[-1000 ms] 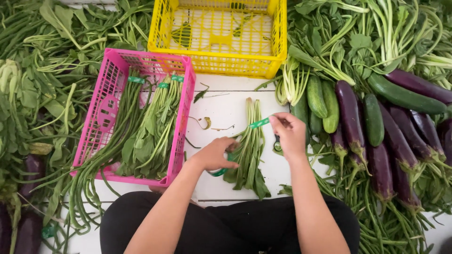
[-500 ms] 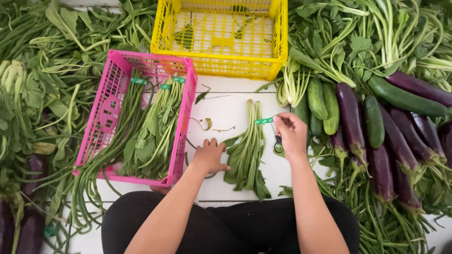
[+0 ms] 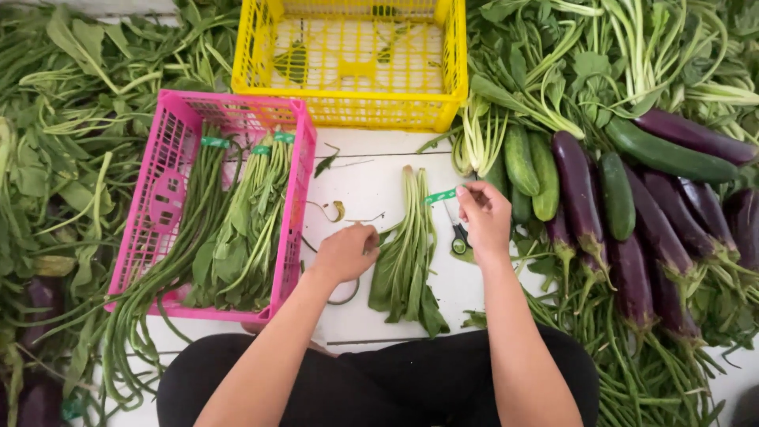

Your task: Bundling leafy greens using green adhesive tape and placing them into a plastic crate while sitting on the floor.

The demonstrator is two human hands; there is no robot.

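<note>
Right hand (image 3: 484, 217) pinches green tape (image 3: 440, 195) beside the leafy bundle (image 3: 409, 245); left hand (image 3: 348, 251), loosely curled, seemingly empty, rests left of the bundle.

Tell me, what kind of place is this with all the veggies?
Probably a spot where vegetables get sorted and bundled for selling, maybe a market or farm packing area. Heaps of eggplants and leafy greens surround plastic crates, and the right hand holds green tape at a bunch of greens.
</note>
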